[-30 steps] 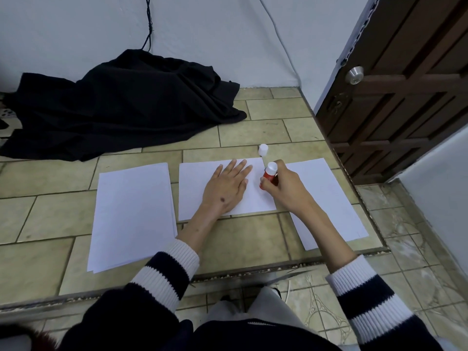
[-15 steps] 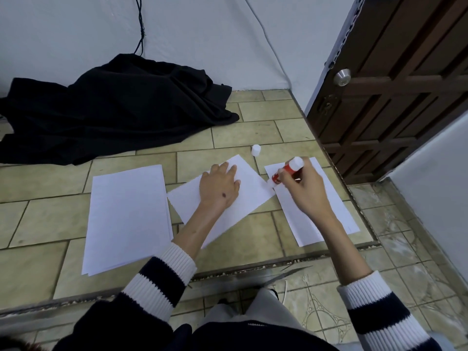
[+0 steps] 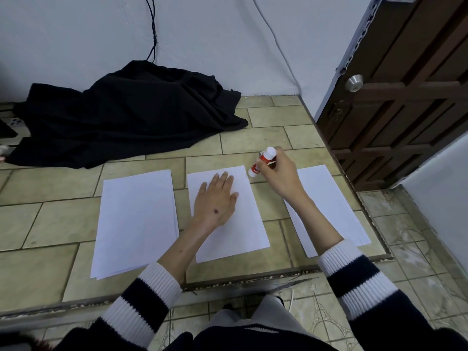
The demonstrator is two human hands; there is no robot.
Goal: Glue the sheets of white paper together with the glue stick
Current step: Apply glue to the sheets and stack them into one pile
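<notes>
Three lots of white paper lie side by side on the tiled floor: a stack (image 3: 136,224) on the left, a single sheet (image 3: 238,231) in the middle, another sheet (image 3: 331,206) on the right. My left hand (image 3: 215,201) rests flat, fingers spread, on the far half of the middle sheet. My right hand (image 3: 278,178) grips a red and white glue stick (image 3: 264,160), tilted, its lower white end on the tile just past that sheet's far right corner. No separate cap shows apart from that white end.
A heap of black cloth (image 3: 121,117) lies against the wall at the back left, with a cable hanging above it. A brown wooden door (image 3: 410,97) with a metal knob (image 3: 354,83) stands on the right. The tiled step ends at an edge (image 3: 228,285) near my knees.
The middle sheet has been turned under my left hand from lying crosswise to lying lengthwise. My right hand has carried the glue stick off the sheet to the spot where the white cap stood.
</notes>
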